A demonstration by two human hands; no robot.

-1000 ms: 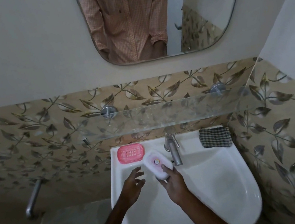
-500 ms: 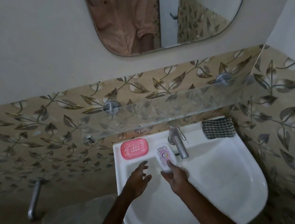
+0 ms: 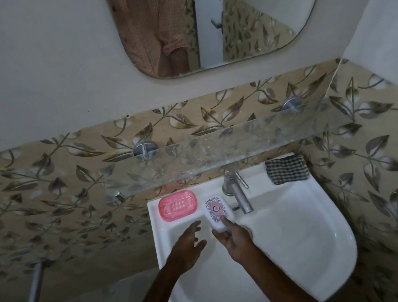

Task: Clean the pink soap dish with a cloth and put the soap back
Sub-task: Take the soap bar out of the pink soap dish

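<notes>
The pink soap dish [image 3: 177, 205] lies on the back left corner of the white sink [image 3: 312, 237], with nothing in it. My right hand [image 3: 235, 241] grips the near end of a white soap bar [image 3: 218, 212] with a purple pattern, held over the sink ledge between the dish and the tap. My left hand [image 3: 187, 245] hovers beside it over the basin's left side, fingers spread, holding nothing. A dark checked cloth [image 3: 287, 169] lies folded on the sink's back right corner.
A steel tap [image 3: 238, 193] stands at the middle of the sink's back edge, just right of the soap. A glass shelf [image 3: 219, 150] juts out over the sink's rear. A mirror [image 3: 209, 17] hangs above. A steel pipe [image 3: 35, 290] runs down the left wall.
My right hand has carried the soap away from me toward the sink ledge and turned it lengthwise. My left hand stayed open beside it. The view has tilted down.
</notes>
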